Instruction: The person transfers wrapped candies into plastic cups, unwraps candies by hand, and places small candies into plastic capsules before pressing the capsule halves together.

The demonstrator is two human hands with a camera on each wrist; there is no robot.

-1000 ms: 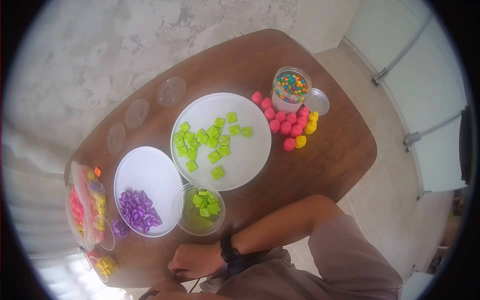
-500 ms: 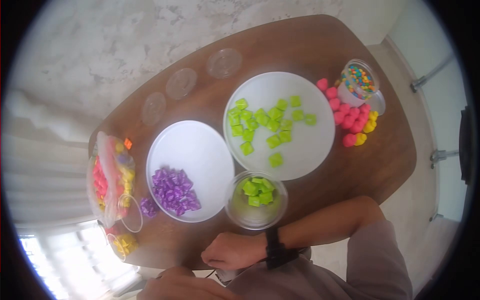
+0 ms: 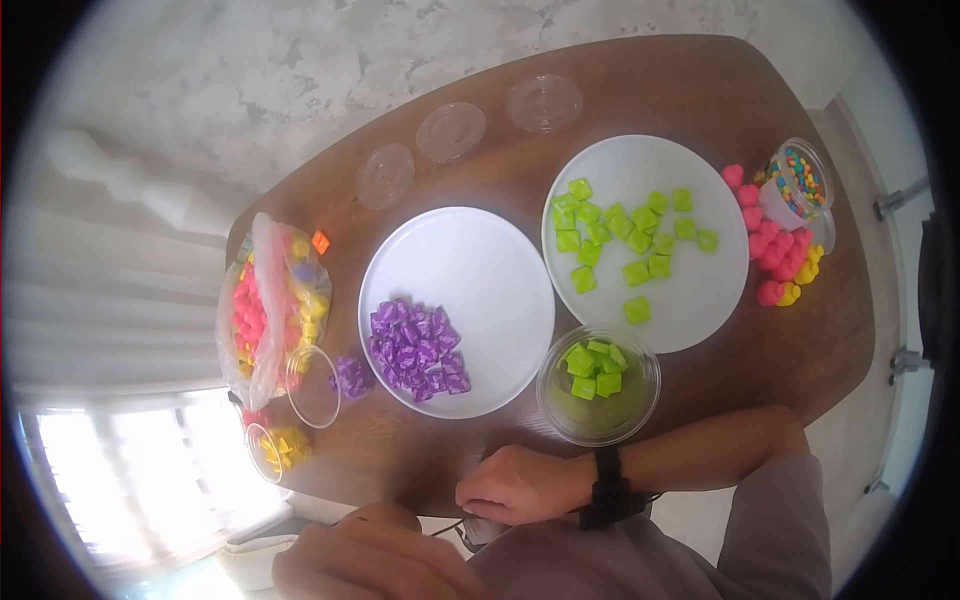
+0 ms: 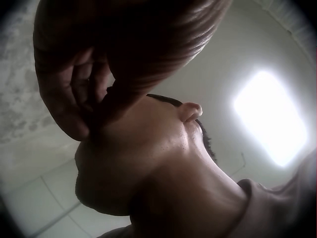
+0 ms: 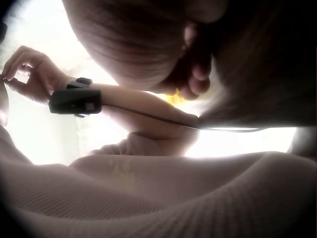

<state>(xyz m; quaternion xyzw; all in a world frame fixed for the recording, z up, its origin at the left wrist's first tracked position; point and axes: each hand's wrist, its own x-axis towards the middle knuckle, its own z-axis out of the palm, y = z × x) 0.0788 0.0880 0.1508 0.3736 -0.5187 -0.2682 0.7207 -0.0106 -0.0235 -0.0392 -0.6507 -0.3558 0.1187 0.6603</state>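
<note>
In the head view, my right hand (image 3: 520, 485) lies loosely curled at the table's near edge, below the clear tub (image 3: 640, 415) of green pieces (image 3: 595, 370). Nothing shows in its bent fingers in the right wrist view. My left hand (image 3: 375, 560), blurred and close, is raised at the bottom edge of the head view. Its loosely bent fingers are at the face in the left wrist view; no object is visible in them. Purple pieces (image 3: 410, 350) lie on one white plate (image 3: 490, 260), green pieces spread over the larger plate (image 3: 700, 310).
Three clear lids (image 3: 545, 103) lie along the far edge. At the left are a bag (image 3: 268, 320) of mixed pieces, an orange piece (image 3: 320, 241), and tipped tubs with purple (image 3: 352, 377) and yellow pieces (image 3: 288, 447). Pink pieces (image 3: 770, 245) surround a candy jar (image 3: 785, 205) at the right.
The head view has swung left, so the table sits farther right in it. My left hand has come up into the bottom of the view; my right hand still rests by the edge.
</note>
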